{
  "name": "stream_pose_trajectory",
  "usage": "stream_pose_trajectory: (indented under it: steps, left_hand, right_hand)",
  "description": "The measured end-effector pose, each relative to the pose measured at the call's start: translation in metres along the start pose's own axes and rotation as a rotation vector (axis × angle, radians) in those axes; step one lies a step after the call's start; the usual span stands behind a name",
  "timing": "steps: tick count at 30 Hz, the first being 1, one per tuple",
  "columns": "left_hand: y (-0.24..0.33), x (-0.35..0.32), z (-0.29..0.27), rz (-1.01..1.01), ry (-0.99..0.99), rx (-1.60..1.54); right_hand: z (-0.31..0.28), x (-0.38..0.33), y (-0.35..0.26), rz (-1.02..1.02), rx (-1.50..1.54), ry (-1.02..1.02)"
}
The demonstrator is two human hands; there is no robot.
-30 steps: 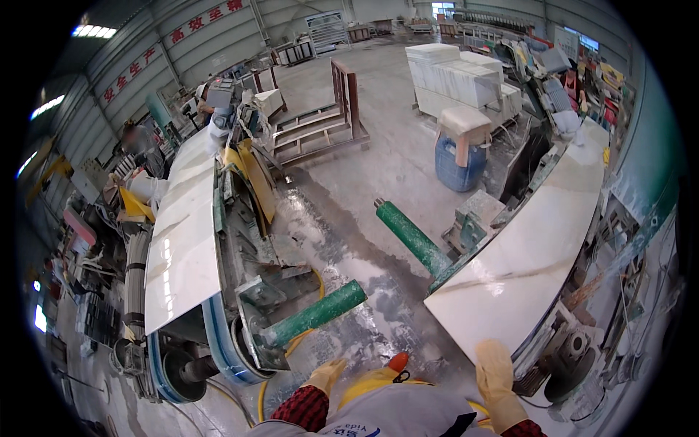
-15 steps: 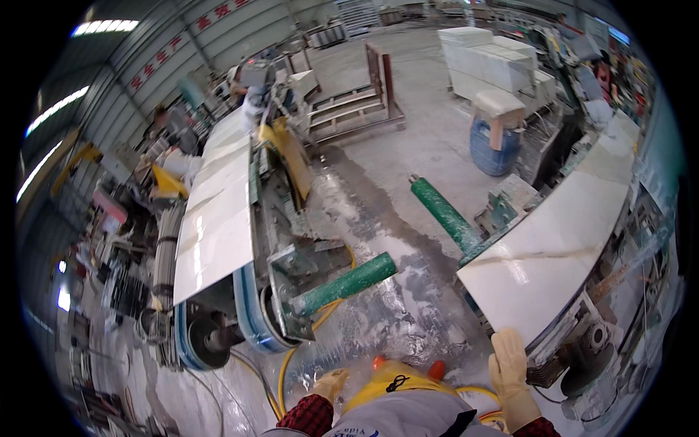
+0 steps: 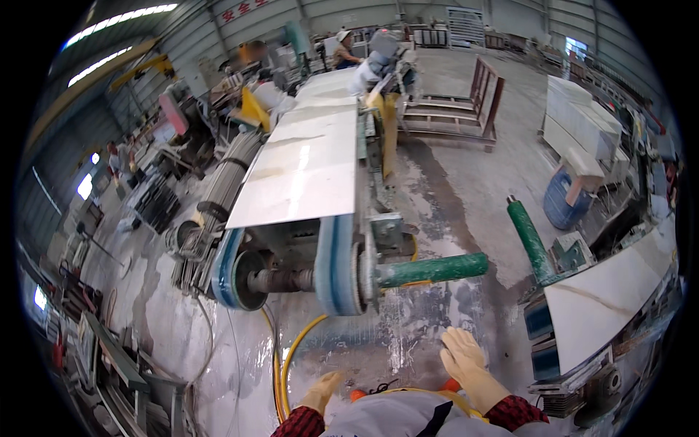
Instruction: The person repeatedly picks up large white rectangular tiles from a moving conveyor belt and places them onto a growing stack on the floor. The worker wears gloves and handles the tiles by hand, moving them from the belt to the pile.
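Note:
My right hand (image 3: 468,362), in a cream rubber glove, is raised in front of me with its fingers stretched out and nothing in it. My left hand (image 3: 321,392), gloved alike, hangs low by my waist, empty, its fingers loosely extended. Ahead, a white stone slab (image 3: 295,184) with faint tan veins lies on the blue belts (image 3: 338,273) of a conveyor, overhanging its near end. Neither hand touches it. On the right, another white slab (image 3: 601,306) rests on a second conveyor, apart from my right hand.
A green roller (image 3: 437,269) juts from the left machine, and another green roller (image 3: 529,240) from the right one. Yellow hoses (image 3: 291,358) cross the wet floor. Farther off stand a blue barrel (image 3: 565,200), a rusty metal rack (image 3: 484,102) and a person (image 3: 345,51) in a hat.
My view has turned left, bringing the left conveyor and its slab toward the middle. My right hand has come away from beside the right slab's near corner.

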State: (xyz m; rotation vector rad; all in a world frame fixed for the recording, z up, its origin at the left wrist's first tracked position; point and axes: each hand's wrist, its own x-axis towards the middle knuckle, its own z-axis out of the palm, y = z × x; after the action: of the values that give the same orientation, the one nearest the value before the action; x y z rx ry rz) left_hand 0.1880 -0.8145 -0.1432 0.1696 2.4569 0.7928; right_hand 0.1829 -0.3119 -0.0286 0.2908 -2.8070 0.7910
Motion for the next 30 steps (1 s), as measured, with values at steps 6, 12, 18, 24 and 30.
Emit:
stream_pose_trajectory:
  steps: [6, 12, 18, 24, 30]
  left_hand:
    - [-0.185, -0.136, 0.015, -0.196, 0.318, 0.031]
    - [-0.214, -0.19, -0.007, -0.37, 0.388, 0.125]
    - [-0.196, -0.099, -0.019, -0.183, 0.588, -0.531]
    - [-0.2, -0.086, -0.06, -0.11, 0.5, -0.148]
    - [-0.215, -0.084, -0.117, -0.662, 0.24, -0.107]
  right_hand:
    - [0.095, 0.088, -0.075, -0.163, 0.033, -0.022]
    - [0.132, 0.19, -0.12, -0.256, 0.025, 0.01]
    - [0.165, 0.302, -0.128, -0.321, 0.033, 0.098]
    - [0.204, 0.403, -0.11, -0.204, -0.07, 0.11]
    - [0.224, 0.473, -0.082, -0.143, -0.161, 0.244]
